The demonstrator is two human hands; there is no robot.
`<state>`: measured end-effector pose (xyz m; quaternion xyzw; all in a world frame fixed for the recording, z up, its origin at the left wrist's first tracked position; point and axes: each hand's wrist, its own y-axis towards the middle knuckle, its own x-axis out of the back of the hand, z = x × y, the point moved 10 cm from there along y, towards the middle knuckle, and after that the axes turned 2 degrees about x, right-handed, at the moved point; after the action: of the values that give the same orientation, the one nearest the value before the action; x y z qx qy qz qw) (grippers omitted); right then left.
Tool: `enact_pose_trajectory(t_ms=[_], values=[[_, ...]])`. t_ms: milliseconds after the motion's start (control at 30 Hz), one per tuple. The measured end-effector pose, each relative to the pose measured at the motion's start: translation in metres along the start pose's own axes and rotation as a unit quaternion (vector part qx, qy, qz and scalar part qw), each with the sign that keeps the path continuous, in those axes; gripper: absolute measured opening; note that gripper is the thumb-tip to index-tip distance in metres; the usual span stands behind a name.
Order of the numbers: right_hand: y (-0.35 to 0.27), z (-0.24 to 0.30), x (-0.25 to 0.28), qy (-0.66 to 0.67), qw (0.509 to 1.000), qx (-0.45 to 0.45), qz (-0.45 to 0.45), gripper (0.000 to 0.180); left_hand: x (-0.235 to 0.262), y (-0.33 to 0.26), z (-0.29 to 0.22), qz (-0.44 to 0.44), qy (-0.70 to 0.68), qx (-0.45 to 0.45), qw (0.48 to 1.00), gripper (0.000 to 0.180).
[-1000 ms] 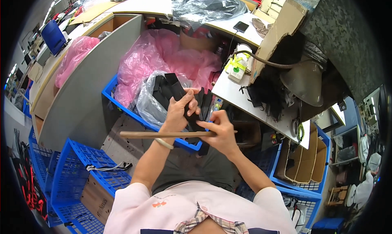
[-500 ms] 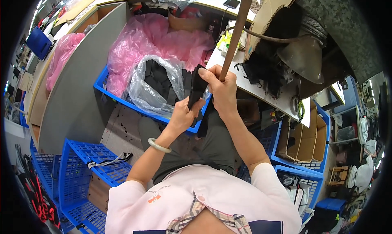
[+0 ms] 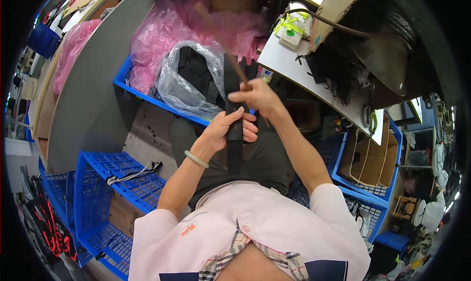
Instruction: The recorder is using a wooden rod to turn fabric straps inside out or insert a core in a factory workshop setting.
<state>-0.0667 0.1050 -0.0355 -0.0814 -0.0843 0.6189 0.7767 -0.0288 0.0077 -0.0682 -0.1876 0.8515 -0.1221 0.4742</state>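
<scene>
My left hand [image 3: 222, 129] has its thumb and fingers wrapped round a flat black strap [image 3: 235, 156], which runs down over my lap. Just above it, my right hand [image 3: 262, 102] grips a thin brown wooden stick [image 3: 239, 70], blurred by motion and slanting toward the upper left. The right fingers also reach the strap's edge; whether they press on it I cannot tell. Right in front of me is a blue crate [image 3: 147, 98] with a clear plastic bag [image 3: 169, 80] holding black straps [image 3: 198, 77]. Pink plastic sheeting [image 3: 164, 23] fills its far part.
A grey partition [image 3: 98, 94] rises on the left. At the right, a white tabletop [image 3: 314, 80] carries a white box with yellow-green ribbon [image 3: 292, 28] and torn cardboard [image 3: 338, 8]. Blue plastic baskets [image 3: 122, 180] stand at lower left; a cardboard box [image 3: 368, 158] sits at right.
The stick has swung from leaning right to slanting left. My right hand has moved lower and closer to the left one. The strap now hangs straighter between my legs.
</scene>
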Motion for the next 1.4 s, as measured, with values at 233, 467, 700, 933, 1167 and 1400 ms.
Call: enact_pose_trajectory(t_ms=[233, 467, 700, 933, 1167, 1400], values=[[0.033, -0.064, 0.013, 0.018, 0.996, -0.002, -0.088, 0.019, 0.067, 0.014, 0.023, -0.106, 0.056, -0.033, 0.992, 0.027], [0.093, -0.116, 0.074, -0.156, 0.948, -0.02, -0.276, 0.026, 0.137, 0.112, 0.03, -0.172, 0.052, -0.005, 0.984, 0.02], [0.126, -0.131, 0.061, -0.305, 0.918, -0.006, -0.254, 0.026, 0.217, 0.172, 0.044, -0.219, 0.059, 0.021, 0.974, 0.016], [-0.066, 0.047, 0.096, -0.387, 0.818, 0.248, -0.346, 0.011, 0.222, 0.173, -0.005, -0.309, 0.598, -0.121, 0.73, 0.038], [-0.087, 0.037, 0.25, -0.55, 0.635, 0.11, -0.531, 0.016, 0.069, 0.117, -0.045, -0.237, 0.511, -0.276, 0.778, 0.028], [-0.071, 0.022, 0.256, -0.597, 0.605, 0.106, -0.516, 0.01, 0.002, 0.095, -0.021, -0.158, 0.478, -0.267, 0.822, 0.022]])
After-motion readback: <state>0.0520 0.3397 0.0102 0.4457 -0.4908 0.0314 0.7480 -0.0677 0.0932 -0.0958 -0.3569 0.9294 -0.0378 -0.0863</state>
